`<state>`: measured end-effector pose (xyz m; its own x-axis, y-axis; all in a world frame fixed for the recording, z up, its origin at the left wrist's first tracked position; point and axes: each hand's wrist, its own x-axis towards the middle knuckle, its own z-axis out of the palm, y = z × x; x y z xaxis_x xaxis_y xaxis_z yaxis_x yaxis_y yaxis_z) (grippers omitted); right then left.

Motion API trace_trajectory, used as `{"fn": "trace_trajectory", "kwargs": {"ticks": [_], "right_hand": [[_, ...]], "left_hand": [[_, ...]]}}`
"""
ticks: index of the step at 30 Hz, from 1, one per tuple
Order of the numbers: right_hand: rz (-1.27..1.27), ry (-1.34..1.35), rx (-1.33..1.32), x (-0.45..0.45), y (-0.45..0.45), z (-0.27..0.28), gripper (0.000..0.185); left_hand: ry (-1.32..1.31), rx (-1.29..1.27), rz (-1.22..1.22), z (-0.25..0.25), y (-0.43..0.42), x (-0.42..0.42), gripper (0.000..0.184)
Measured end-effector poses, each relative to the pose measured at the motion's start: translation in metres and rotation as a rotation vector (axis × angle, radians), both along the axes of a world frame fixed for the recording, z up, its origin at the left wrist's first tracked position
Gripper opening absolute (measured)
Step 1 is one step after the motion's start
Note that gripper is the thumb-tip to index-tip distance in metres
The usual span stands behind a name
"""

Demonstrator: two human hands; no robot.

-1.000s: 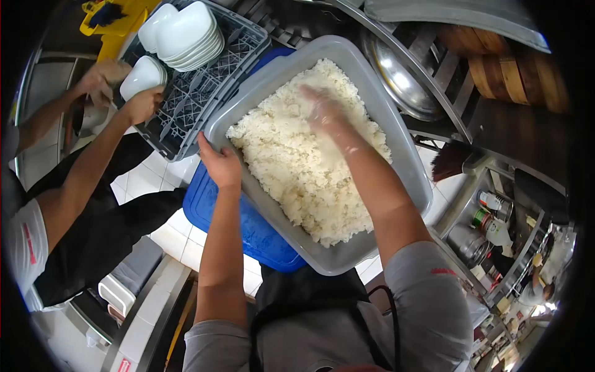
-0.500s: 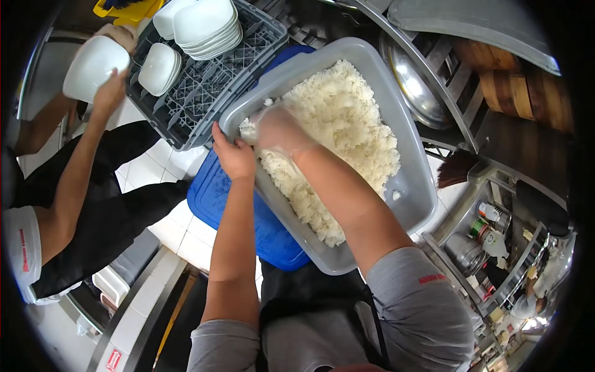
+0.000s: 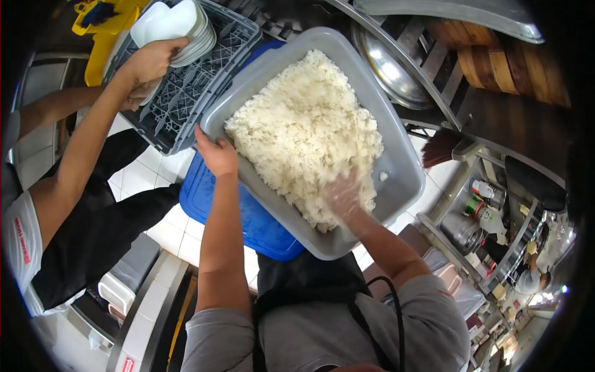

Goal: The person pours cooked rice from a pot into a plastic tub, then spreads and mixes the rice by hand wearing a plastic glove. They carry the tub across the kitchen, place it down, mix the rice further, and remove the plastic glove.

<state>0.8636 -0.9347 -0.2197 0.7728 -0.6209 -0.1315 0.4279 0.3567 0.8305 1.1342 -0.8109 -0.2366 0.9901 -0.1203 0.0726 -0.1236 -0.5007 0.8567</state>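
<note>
White rice (image 3: 297,124) lies heaped in a large grey tub (image 3: 406,180), which rests over a blue lid or bin (image 3: 248,220). My left hand (image 3: 217,154) grips the tub's left rim, its thumb apart. In the lower right part of the rice is my right hand (image 3: 344,193), in a clear glove and blurred by motion; its fingertips are hard to make out against the grains. A few grains lie loose on the tub's floor to the right.
At the left a co-worker's hands (image 3: 152,62) are at white bowls (image 3: 176,28) in a grey dish rack (image 3: 186,102). A metal shelf with a round steel lid (image 3: 393,68) and wooden steamers (image 3: 496,68) stands at the right, near a brush (image 3: 441,147).
My right hand has moved from the tub's left side to the lower right of the rice. My left hand stays on the rim. The co-worker's hands have moved back to the rack.
</note>
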Motion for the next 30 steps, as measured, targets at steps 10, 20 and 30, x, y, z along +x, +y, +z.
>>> {"fn": "trace_trajectory", "kwargs": {"ticks": [10, 20, 30], "right_hand": [[-0.535, -1.92, 1.728, 0.018, -0.082, 0.061, 0.054], [-0.654, -1.999, 1.687, 0.047, -0.07, 0.091, 0.051], [-0.876, -0.828, 1.495, 0.012, 0.009, 0.034, 0.055]], "left_hand": [[0.022, -0.082, 0.054, -0.002, -0.006, -0.008, 0.057], [0.101, -0.168, -0.009, 0.009, -0.006, -0.009, 0.056], [0.095, -0.169, -0.003, -0.022, 0.046, -0.031, 0.057]]}}
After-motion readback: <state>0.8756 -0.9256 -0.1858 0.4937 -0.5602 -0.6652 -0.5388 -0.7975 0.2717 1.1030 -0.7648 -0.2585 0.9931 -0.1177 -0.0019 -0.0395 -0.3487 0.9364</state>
